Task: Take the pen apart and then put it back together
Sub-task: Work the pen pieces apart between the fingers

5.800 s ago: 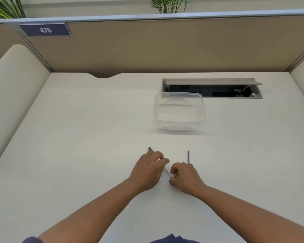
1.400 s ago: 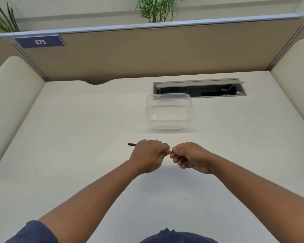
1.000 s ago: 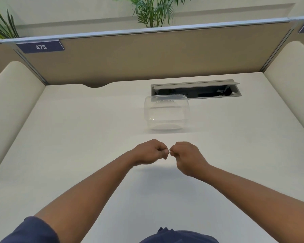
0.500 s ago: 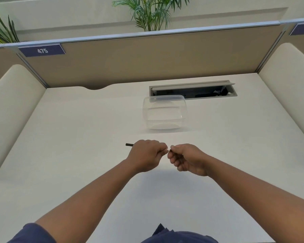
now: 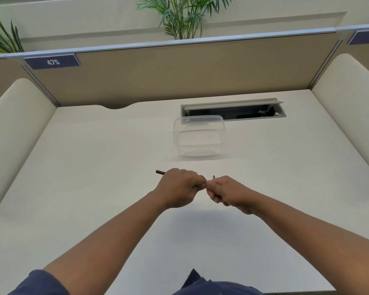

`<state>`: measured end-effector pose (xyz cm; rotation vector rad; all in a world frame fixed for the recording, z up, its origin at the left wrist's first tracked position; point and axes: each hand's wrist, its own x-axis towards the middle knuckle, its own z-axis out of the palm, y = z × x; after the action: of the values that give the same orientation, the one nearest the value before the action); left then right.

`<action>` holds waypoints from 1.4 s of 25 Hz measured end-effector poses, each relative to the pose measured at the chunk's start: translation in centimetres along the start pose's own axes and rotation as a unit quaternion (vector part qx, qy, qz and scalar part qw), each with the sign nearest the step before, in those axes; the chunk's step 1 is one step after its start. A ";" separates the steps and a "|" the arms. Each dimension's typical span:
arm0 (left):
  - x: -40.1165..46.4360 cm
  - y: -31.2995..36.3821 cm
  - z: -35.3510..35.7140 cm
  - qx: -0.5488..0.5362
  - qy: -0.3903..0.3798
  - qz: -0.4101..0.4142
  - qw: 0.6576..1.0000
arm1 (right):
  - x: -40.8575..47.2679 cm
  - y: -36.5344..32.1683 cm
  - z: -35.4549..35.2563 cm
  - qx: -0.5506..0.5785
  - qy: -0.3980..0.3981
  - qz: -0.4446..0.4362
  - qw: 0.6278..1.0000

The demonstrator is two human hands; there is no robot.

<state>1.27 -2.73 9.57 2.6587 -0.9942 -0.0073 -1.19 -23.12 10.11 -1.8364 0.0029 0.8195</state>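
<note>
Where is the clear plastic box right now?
The clear plastic box sits on the desk beyond both hands, just in front of the open cable slot.

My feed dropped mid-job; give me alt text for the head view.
Two hands meet above a white desk: the left hand grips a dark pen barrel, and the right hand pinches a small part at its end. A clear plastic container sits beyond them.
</note>
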 end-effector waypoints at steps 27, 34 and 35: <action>0.9 -0.7 -1.0 -0.261 -0.164 -0.170 0.936 | 0.3 0.2 0.5 0.068 0.146 -0.123 0.979; 0.9 -1.8 -2.1 -0.449 -0.226 -0.159 0.850 | 0.3 0.7 -0.3 -0.325 0.170 -0.394 0.843; 0.9 -1.5 -1.9 -0.416 -0.211 -0.163 0.870 | 0.4 0.8 -0.2 -0.261 0.175 -0.341 0.886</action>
<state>3.13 -1.68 11.00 1.9806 -0.4478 -0.9073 -1.10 -23.55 9.28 -2.2450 -0.6542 -0.0323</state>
